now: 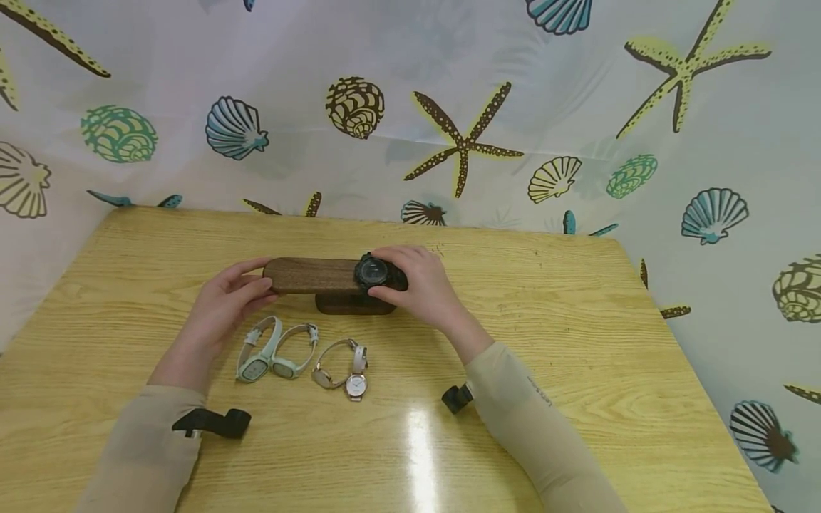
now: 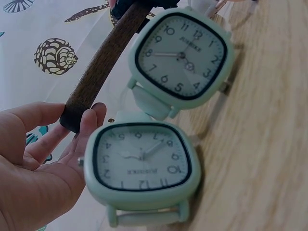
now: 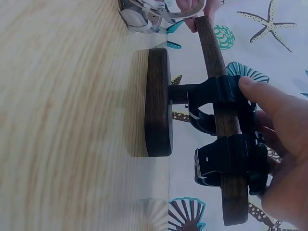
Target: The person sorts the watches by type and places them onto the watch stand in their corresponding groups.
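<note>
Watch stand (image 1: 308, 276) in dark brown wood is what's holding stuff here: a flat bar up on a short stem over a rounded base (image 1: 355, 305), sitting toward the back of a yellowish wood-grain table (image 1: 577, 427). Two black watches are strapped around the right half of the bar, buckles done up. The inner black watch (image 1: 373, 271) has its dial facing up, and the outer black watch (image 3: 233, 159) is just beside it, mostly covered by the right hand (image 1: 423, 288). That hand is curled around them, thumb on the near side and fingers on the far side; can't really tell how much is on watch and how much on wood. The left hand (image 1: 221, 303) pinches the bar's other end between thumb and fingers, so the hands are well apart, nearly the bar's whole length. Four more watches sit on the table in front of the stand, straps looped: a mint watch (image 1: 254, 368) and a second mint watch (image 1: 284, 368), both with squarish dials, then a pale-strapped watch (image 1: 323, 377) beside a round-dialed white watch (image 1: 356, 385).
</note>
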The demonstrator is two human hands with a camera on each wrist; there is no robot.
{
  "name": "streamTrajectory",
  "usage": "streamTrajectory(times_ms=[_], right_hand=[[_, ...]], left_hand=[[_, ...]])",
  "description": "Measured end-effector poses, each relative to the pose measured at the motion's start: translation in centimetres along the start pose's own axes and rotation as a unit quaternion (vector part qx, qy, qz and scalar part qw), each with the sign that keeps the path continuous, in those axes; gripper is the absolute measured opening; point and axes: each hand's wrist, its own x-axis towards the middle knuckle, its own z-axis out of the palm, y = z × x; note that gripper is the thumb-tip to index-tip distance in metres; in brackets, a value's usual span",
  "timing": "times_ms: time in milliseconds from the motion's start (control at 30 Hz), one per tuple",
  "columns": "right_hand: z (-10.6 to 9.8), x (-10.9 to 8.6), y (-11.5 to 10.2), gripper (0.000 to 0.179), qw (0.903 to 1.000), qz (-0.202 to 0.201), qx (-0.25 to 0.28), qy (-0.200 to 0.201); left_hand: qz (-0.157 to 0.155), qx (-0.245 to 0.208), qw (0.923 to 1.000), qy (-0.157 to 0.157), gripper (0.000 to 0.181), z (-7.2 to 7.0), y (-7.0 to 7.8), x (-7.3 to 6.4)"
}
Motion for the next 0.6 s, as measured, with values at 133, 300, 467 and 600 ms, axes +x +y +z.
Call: streamTrajectory(times_ms=[133, 300, 467, 600], right_hand=[[-0.1, 0.0, 0.2, 0.056, 0.9999, -0.001, 0.012, 0.004], [-0.1, -0.3, 0.9, 0.06, 0.9992, -0.006, 0.04, 0.003], [-0.1, -0.9, 2.2, 0.064, 0.9974, -0.008, 0.071, 0.006], [-0.3, -1.4, 3.1, 0.066, 0.9956, -0.008, 0.092, 0.014]], left_hand=[[-0.001, -0.002, 1.0, 0.0, 0.053, 0.0, 0.1, 0.0], [-0.003, 0.0, 1.0, 0.001, 0.053, 0.1, 0.1, 0.0], [-0.007, -0.004, 1.0, 0.002, 0.053, 0.2, 0.3, 0.0], [-0.009, -0.004, 0.9999, 0.003, 0.053, 0.3, 0.4, 0.0]])
